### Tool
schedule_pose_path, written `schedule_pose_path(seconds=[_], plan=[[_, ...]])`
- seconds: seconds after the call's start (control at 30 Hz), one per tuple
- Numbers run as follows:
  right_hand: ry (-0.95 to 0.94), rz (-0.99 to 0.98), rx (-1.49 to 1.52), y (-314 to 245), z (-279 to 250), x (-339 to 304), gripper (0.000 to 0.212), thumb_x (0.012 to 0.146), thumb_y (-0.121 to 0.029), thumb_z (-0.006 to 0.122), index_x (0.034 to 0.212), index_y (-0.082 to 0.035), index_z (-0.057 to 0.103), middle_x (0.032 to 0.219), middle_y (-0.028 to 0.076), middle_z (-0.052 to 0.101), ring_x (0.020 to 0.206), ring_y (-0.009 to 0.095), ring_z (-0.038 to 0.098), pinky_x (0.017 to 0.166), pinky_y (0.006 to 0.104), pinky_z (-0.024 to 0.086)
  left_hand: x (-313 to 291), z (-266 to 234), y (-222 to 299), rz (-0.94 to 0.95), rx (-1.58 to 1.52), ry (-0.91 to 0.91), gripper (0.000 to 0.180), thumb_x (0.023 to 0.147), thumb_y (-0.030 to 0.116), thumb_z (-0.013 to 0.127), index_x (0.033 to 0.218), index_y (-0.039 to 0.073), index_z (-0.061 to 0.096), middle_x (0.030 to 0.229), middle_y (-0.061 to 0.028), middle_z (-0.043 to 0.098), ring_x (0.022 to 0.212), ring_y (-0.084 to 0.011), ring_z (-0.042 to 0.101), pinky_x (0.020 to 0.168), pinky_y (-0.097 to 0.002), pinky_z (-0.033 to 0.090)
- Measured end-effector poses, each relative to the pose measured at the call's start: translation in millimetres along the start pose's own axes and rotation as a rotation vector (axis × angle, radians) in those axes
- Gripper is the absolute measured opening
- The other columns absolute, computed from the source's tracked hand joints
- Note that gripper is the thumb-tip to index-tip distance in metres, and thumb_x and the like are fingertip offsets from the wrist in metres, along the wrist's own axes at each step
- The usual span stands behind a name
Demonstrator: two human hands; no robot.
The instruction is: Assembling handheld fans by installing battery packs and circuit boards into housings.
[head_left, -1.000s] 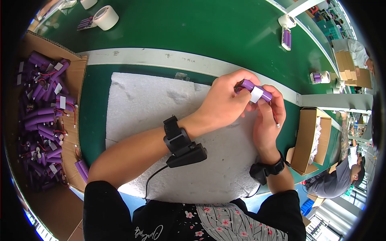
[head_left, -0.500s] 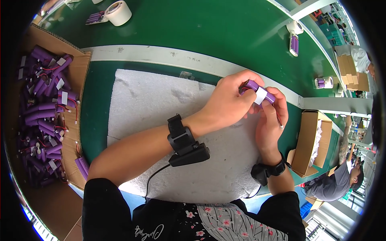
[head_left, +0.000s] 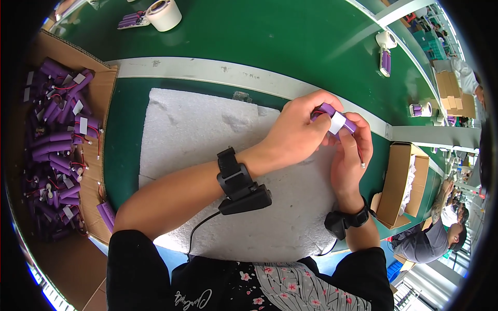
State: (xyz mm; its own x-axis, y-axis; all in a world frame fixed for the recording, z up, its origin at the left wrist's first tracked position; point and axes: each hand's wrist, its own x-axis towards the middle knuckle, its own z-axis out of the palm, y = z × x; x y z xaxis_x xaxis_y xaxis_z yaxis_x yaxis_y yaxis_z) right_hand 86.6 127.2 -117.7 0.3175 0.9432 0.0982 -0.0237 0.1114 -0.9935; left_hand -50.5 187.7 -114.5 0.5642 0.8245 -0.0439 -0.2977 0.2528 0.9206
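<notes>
A purple battery pack (head_left: pixel 348 124) with a white label is held between both hands above the far right part of a white foam sheet (head_left: pixel 192 135). My left hand (head_left: pixel 298 124) grips its left end, thumb against the label's edge. Around the right end close the fingers of my right hand (head_left: pixel 348 160), the thumb pressed to its near side. A thin wire with a small white connector (head_left: pixel 362 165) hangs by my right palm. Black straps with small boxes sit on both wrists.
At the left, a cardboard box (head_left: pixel 111 98) holds many purple battery packs (head_left: pixel 57 145) with red wires. A smaller open carton (head_left: pixel 389 186) stands at the right. Beyond a metal rail (head_left: pixel 207 68), white rolls (head_left: pixel 165 15) and packs lie on a green surface (head_left: pixel 270 36). A co-worker (head_left: pixel 425 241) is at the right.
Both hands and the battery pack stay nearly in place. On the green surface beyond the rail, the white rolls and packs have shifted slightly to the right. The co-worker's arm has moved.
</notes>
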Motion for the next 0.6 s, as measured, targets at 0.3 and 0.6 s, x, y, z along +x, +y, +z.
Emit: schedule_pose_path(seconds=[0.3,0.6], plan=[[-0.038,-0.021,-0.014,2.6,-2.9,0.2,0.024,0.088,-0.005,0.055,0.112,-0.001,0.054,0.092,0.003,0.058,0.076,0.008,0.05,0.067,0.0216,0.04,0.4,-1.2,-0.1,-0.003,0.01,0.007,0.025,0.087,-0.001,0.041,0.104,0.003,0.058,0.087,-0.006,0.06,0.064,-0.0104,0.058,0.052,-0.0242,0.046],[-0.056,-0.031,-0.039,3.2,-4.1,0.5,0.025,0.087,-0.004,0.056,0.112,-0.001,0.054,0.092,0.003,0.058,0.076,0.007,0.05,0.067,0.0207,0.04,0.5,-1.3,-0.2,0.023,0.025,0.005,0.025,0.085,-0.003,0.04,0.102,0.002,0.059,0.088,-0.0056,0.06,0.063,-0.0098,0.057,0.052,-0.0239,0.046]])
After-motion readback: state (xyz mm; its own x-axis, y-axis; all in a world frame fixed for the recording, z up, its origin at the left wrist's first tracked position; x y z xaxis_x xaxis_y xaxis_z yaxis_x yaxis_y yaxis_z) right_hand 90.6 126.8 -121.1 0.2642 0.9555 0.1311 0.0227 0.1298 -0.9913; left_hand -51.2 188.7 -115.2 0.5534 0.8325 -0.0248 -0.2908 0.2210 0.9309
